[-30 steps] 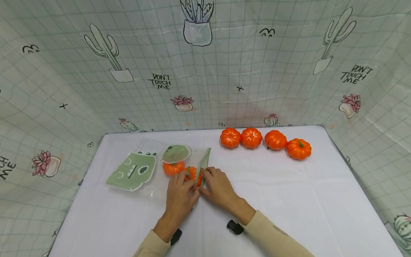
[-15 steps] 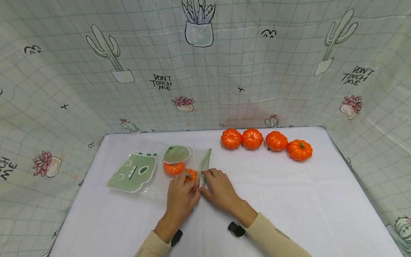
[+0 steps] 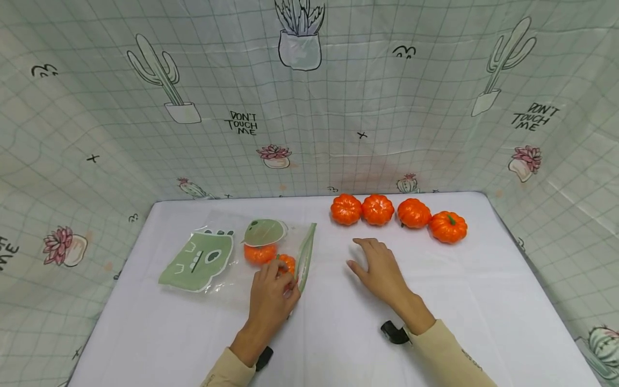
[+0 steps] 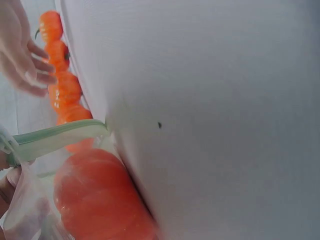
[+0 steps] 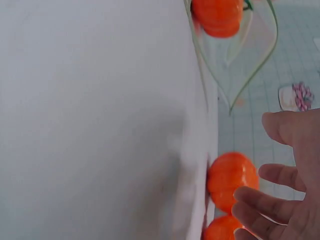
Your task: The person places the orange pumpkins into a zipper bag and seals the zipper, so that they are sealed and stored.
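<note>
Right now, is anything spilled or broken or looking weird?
Nothing looks spilled or broken. One small oddity: the rightmost pumpkin sits lower in the head view than the other three loose pumpkins, bending their row. Its green stem shows on top, unlike theirs.

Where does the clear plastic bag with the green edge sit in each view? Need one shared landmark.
Head: the clear plastic bag lies left of centre, left hand at its near right part.
Left wrist: lower left, green edge uppermost.
Right wrist: top, right of centre, mouth gaping, cut by the frame.
Landmark: row of ribbed orange pumpkins outside it; head, right of centre; left wrist, upper left; right wrist, bottom, two showing.
</note>
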